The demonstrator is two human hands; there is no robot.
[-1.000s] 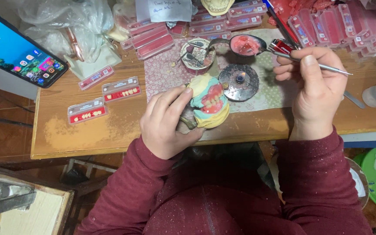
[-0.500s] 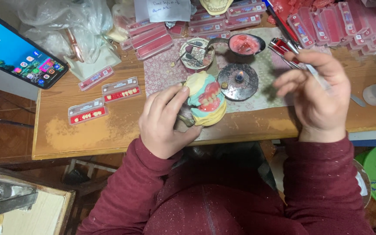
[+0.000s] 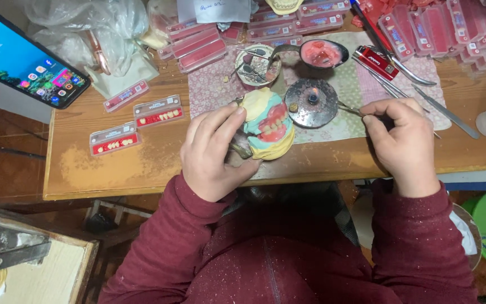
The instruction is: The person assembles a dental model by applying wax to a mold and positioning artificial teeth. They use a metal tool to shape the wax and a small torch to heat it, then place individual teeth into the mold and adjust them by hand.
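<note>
Where the maroon sleeves meet the wooden table, the left hand grips a plaster jaw model with pink gums and teeth at the near edge. The right hand pinches a thin metal tool, its tip over a small burner. Beyond lie tooth cards and a phone.

I see a wooden table carrying all the items. A patterned cloth mat covers its rear centre. Two flat tooth cards lie on bare wood left of the mat, near the front edge. A smartphone rests at the rear left corner. Stacked red trays occupy the rear right corner. A metal tool lies towards the right edge.
</note>
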